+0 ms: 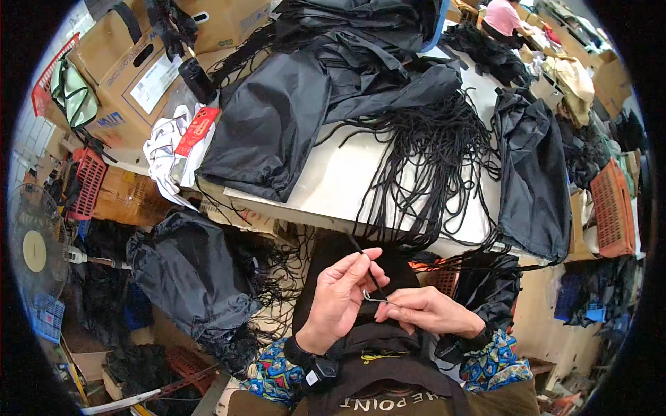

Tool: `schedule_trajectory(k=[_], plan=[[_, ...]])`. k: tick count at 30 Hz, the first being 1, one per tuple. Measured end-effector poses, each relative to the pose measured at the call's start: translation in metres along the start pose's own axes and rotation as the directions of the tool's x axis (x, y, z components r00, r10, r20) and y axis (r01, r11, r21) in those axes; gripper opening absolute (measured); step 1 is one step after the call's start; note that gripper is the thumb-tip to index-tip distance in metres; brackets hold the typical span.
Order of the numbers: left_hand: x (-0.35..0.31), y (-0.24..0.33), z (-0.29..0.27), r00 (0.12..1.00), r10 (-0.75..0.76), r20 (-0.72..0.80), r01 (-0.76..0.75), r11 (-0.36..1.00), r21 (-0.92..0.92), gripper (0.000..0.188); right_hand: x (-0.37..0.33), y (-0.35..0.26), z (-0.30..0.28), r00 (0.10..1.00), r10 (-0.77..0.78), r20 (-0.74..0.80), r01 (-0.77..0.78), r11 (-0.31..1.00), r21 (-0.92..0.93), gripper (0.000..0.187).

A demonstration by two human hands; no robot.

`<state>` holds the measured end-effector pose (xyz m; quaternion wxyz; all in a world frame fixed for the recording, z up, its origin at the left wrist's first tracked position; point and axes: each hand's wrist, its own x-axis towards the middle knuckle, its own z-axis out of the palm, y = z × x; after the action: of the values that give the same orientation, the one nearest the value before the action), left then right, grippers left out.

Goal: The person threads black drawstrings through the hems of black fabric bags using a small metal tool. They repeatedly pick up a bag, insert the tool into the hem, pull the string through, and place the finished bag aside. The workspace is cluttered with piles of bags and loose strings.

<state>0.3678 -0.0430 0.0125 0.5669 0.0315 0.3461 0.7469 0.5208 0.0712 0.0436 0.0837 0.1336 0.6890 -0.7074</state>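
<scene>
My left hand [341, 295] is raised in front of me, its thumb and forefinger pinching a black cord [366, 267] that runs up toward the table. My right hand [424, 312] pinches a thin metal threading hook [373, 298] between the two hands. Both hands rest over a black fabric bag [374, 333] on my lap. A bundle of several black cords [430, 159] lies on the white table [340, 187] and hangs over its front edge just above my hands.
Black bags are piled on the table [305, 97] and at its right end [534, 173]. Another black bag heap [187, 277] sits lower left. Cardboard boxes [132, 62], a fan [35, 246] and an orange crate [614, 208] surround the table. A person in pink [503, 17] works far back.
</scene>
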Motion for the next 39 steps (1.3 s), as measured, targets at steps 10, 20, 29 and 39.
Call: schedule_trajectory(k=[10, 20, 29, 39], plan=[[-0.012, 0.002, -0.009, 0.978, 0.154, -0.142, -0.094, 0.929, 0.358, 0.026, -0.003, 0.011, 0.003, 0.921, 0.039, -0.389, -0.072, 0.995, -0.070, 0.026], [-0.023, 0.006, -0.016, 0.927, 0.364, 0.085, -0.288, 0.550, 0.784, 0.018, 0.007, 0.006, 0.015, 0.963, 0.079, -0.257, -0.123, 0.979, -0.160, 0.029], [-0.024, 0.011, -0.014, 0.872, 0.421, 0.249, -0.383, 0.271, 0.883, 0.013, 0.008, 0.009, 0.011, 0.962, -0.034, -0.271, -0.077, 0.917, -0.391, 0.026], [-0.026, 0.008, -0.010, 0.793, 0.495, 0.355, -0.403, -0.010, 0.915, 0.012, 0.008, 0.007, 0.003, 0.983, -0.013, -0.183, -0.057, 0.925, -0.374, 0.024]])
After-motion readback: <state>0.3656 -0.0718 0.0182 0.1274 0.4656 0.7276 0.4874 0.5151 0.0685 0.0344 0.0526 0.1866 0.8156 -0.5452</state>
